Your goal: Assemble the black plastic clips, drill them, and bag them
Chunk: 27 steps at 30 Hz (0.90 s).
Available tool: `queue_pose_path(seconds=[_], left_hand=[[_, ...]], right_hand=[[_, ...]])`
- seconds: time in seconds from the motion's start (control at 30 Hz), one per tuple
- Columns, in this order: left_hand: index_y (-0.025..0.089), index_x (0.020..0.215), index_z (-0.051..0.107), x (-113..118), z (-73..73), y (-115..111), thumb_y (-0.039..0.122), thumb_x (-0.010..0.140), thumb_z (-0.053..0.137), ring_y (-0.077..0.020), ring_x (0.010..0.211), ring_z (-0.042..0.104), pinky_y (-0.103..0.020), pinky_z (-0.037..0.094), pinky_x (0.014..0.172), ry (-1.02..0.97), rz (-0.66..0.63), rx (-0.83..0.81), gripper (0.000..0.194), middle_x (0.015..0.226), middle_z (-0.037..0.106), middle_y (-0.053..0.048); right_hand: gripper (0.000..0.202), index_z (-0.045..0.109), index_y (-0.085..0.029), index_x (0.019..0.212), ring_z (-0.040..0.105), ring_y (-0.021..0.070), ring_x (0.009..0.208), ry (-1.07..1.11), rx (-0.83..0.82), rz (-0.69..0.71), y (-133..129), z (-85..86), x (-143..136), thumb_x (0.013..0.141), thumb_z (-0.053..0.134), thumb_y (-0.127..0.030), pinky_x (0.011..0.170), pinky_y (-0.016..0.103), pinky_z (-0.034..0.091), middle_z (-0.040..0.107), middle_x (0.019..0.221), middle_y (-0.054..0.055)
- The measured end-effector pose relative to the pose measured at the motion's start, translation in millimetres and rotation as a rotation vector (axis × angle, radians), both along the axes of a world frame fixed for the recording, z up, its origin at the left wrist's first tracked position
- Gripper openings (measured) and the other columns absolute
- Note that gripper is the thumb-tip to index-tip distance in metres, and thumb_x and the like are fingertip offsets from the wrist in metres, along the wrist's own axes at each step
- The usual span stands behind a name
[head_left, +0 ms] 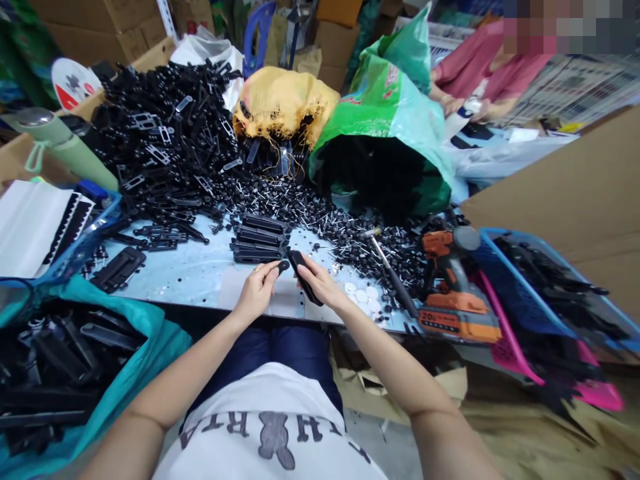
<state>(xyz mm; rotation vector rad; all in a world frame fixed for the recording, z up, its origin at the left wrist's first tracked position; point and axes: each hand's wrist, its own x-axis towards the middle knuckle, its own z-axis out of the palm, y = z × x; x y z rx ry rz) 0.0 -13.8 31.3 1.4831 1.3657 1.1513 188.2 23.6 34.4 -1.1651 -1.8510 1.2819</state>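
Between the fingertips of my left hand (258, 291) is a small round black piece (283, 266). My right hand (320, 280) is closed around a long black plastic part (306, 283), tilted, with its upper end beside the small piece. Just beyond my hands, several similar black parts (257, 239) lie side by side in a stack on the light blue table surface (175, 270). Behind them spreads a heap of black-headed screws (300, 203). A hammer (395, 277) and an orange cordless drill (453, 287) lie to the right.
A large pile of black parts (165, 133) fills the back left. A green bag (390, 127) and a yellow sack (285, 107) stand behind the screws. Blue basket (545, 280) at right, teal bag (165, 333) at lower left, green bottle (65, 147) at left. Another person's hands (465, 107) are at back right.
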Motion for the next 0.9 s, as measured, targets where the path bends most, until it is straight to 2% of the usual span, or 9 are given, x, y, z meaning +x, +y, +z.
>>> queue_pose_path(seconds=[0.1, 0.23, 0.3, 0.37, 0.47, 0.57, 0.67, 0.77, 0.9], left_hand=[[0.013, 0.105, 0.059, -2, -5.4, -4, 0.041, 0.087, 0.045, -0.0076, 0.046, 0.046, -0.021, 0.041, 0.051, -0.105, 0.077, -0.084, 0.036, 0.061, 0.051, 0.002], [0.013, 0.111, 0.055, -11, -13.4, -7, 0.046, 0.085, 0.048, -0.0056, 0.042, 0.043, -0.018, 0.034, 0.040, -0.233, 0.079, -0.201, 0.043, 0.067, 0.056, 0.000], [0.015, 0.117, 0.054, -9, -14.9, -10, 0.042, 0.084, 0.049, -0.0050, 0.044, 0.045, -0.018, 0.037, 0.042, -0.224, 0.048, -0.170, 0.043, 0.075, 0.059, -0.002], [0.016, 0.118, 0.056, -2, -14.5, -14, 0.038, 0.085, 0.050, -0.0044, 0.046, 0.047, -0.019, 0.041, 0.045, -0.181, 0.013, -0.116, 0.041, 0.082, 0.061, -0.004], [0.017, 0.120, 0.057, 11, -11.9, -17, 0.036, 0.086, 0.049, -0.0037, 0.045, 0.047, -0.020, 0.042, 0.044, -0.134, -0.016, -0.059, 0.040, 0.094, 0.061, -0.007], [0.018, 0.122, 0.056, 16, -8.1, -16, 0.034, 0.086, 0.049, -0.0078, 0.057, 0.055, -0.023, 0.048, 0.056, -0.052, -0.013, 0.039, 0.039, 0.094, 0.060, -0.007], [0.018, 0.120, 0.058, 13, -3.9, -14, 0.030, 0.088, 0.048, -0.0139, 0.080, 0.058, -0.029, 0.048, 0.077, 0.106, -0.044, 0.177, 0.036, 0.089, 0.059, -0.006], [0.018, 0.121, 0.057, 14, -0.7, -14, 0.028, 0.089, 0.046, -0.0143, 0.082, 0.056, -0.029, 0.048, 0.077, 0.200, -0.032, 0.257, 0.035, 0.086, 0.056, -0.006], [0.018, 0.122, 0.055, 27, 1.1, -14, 0.027, 0.092, 0.040, -0.0140, 0.086, 0.056, -0.027, 0.047, 0.078, 0.145, 0.195, 0.385, 0.035, 0.093, 0.055, -0.008]], right_hand=[[0.039, 0.055, -0.021, 0.119, 0.053, 0.0216, 0.102, -0.256, 0.313, 0.221, -6, 3.4, 13, 0.083, 0.056, -0.035, 0.094, 0.043, 0.039, 0.060, 0.107, 0.009], [0.033, 0.059, -0.022, 0.114, 0.051, 0.0228, 0.108, -0.531, 0.523, 0.510, -15, -6.2, 27, 0.081, 0.058, -0.025, 0.106, 0.054, 0.018, 0.061, 0.109, 0.009], [0.036, 0.056, -0.021, 0.119, 0.052, 0.0231, 0.106, -0.551, 0.534, 0.448, -18, -13.8, 25, 0.084, 0.054, -0.032, 0.105, 0.054, 0.021, 0.060, 0.108, 0.010], [0.042, 0.050, -0.020, 0.127, 0.056, 0.0214, 0.097, -0.444, 0.436, 0.245, -21, -19.1, 15, 0.089, 0.044, -0.038, 0.099, 0.049, 0.035, 0.060, 0.104, 0.011], [0.052, 0.037, -0.020, 0.137, 0.058, 0.0160, 0.067, -0.086, 0.099, -0.076, -24, -20.5, -6, 0.093, 0.031, -0.046, 0.071, 0.036, 0.052, 0.061, 0.082, 0.006], [0.060, 0.035, -0.019, 0.139, 0.053, 0.0133, 0.050, 0.194, -0.142, -0.179, -24, -16.3, -20, 0.090, 0.031, -0.054, 0.051, 0.029, 0.050, 0.055, 0.062, 0.000], [0.056, 0.045, -0.020, 0.133, 0.052, 0.0104, 0.052, 0.189, -0.042, -0.067, -20, -10.4, -17, 0.088, 0.039, -0.054, 0.052, 0.027, 0.051, 0.059, 0.074, 0.002], [0.049, 0.048, -0.023, 0.130, 0.052, 0.0076, 0.055, 0.079, 0.156, 0.028, -19, -6.5, -13, 0.088, 0.044, -0.048, 0.059, 0.026, 0.052, 0.058, 0.090, 0.004], [0.051, 0.039, -0.024, 0.137, 0.053, 0.0085, 0.057, 0.076, 0.231, -0.129, -27, -7.4, -26, 0.092, 0.034, -0.047, 0.058, 0.027, 0.053, 0.056, 0.106, 0.009]])
